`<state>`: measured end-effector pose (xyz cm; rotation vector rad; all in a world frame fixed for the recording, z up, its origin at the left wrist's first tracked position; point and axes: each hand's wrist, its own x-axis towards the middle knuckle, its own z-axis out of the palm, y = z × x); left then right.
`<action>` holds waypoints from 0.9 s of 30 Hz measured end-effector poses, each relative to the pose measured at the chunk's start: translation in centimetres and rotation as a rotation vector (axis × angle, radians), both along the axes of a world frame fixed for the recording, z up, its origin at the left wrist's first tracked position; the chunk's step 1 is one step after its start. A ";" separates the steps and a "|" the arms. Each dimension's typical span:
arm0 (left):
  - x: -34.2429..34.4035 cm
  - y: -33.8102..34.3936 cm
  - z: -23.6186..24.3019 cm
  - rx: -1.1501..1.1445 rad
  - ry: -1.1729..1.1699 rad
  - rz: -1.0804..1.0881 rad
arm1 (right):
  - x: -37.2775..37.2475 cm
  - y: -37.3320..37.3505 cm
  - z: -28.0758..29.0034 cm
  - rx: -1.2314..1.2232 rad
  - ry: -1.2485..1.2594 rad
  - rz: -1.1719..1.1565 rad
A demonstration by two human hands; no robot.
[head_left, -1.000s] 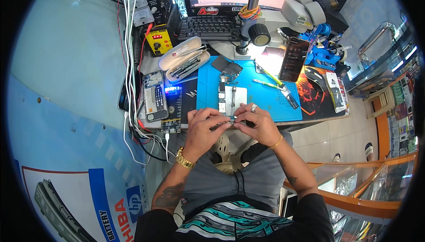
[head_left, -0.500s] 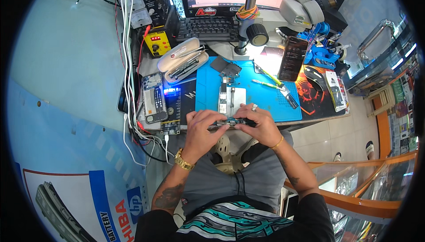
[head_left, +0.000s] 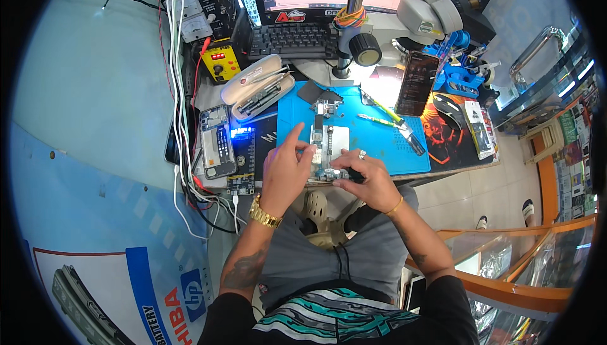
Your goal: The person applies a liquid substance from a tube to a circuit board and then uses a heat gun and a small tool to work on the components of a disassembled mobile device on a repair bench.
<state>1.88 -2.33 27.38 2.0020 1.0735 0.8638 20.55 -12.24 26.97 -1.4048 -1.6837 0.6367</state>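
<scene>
On the blue mat [head_left: 382, 149], reaching down to its near edge, lay what looked to me like a spring-loaded board holder [head_left: 339, 143], its long axis running from near to far, with a slim circuit board [head_left: 317, 135] along its left side. Both hands were right at it, the left hand [head_left: 284, 169] coming from the left and the right hand [head_left: 372, 179] from the right. The right was closer to the end bar: its thumb and forefinger appeared to pinch that near end, pointing left, square across the long axis. The left hand was spread, forefinger stretched toward the far side and off the holder, thumb tip by the board's left edge; from where I stood, I couldn't tell whether it touched. The holder's far end, just beside some dark flat sheets [head_left: 308, 91], had no hand on it. Well apart, farther left, lay an opened phone [head_left: 214, 150].
</scene>
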 end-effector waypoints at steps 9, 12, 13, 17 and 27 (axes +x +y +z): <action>0.7 2.1 -1.0 -0.255 -0.081 -0.068 | 0.0 0.2 -0.2 0.004 0.037 0.037; 0.7 2.1 -0.8 -0.278 -0.040 -0.068 | 0.1 0.3 -0.2 0.042 0.019 0.041; 0.8 2.2 -0.9 -0.279 -0.056 -0.069 | 0.2 0.2 -0.1 0.011 0.028 0.041; 0.8 2.3 -1.7 -0.272 -0.082 -0.071 | 0.5 0.1 0.4 0.062 -0.050 -0.007; 0.6 2.7 -1.9 -0.310 -0.089 -0.096 | 1.0 -0.6 0.3 0.117 -0.397 0.030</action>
